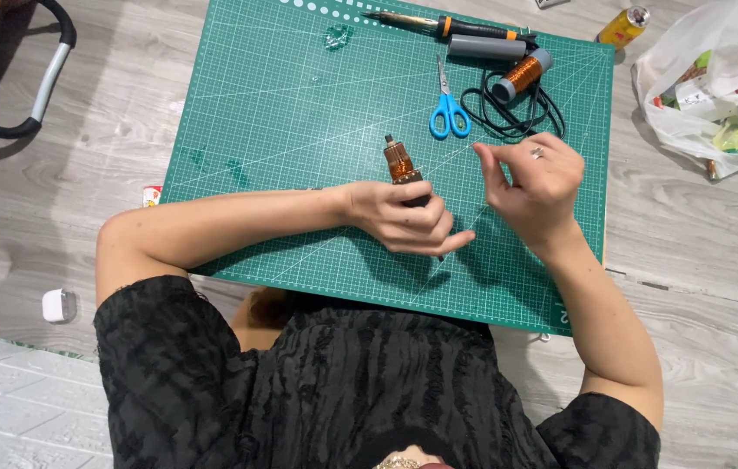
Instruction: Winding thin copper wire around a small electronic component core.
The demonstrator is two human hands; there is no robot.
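Observation:
My left hand [404, 217] grips a small copper-wound coil on a dark rod [399, 161], held upright over the green cutting mat [299, 104]. My right hand [536, 178], a ring on one finger, hovers just right of the coil with thumb and fingers pinched together; whether a fine wire runs between them is too thin to tell.
On the mat's far edge lie blue-handled scissors [448, 111], a spool of copper wire [522, 75], a coiled black cable [508, 117], a soldering iron [456, 28] and a grey cylinder [484, 47]. A plastic bag [716, 78] and a yellow can [622, 26] sit on the floor at right.

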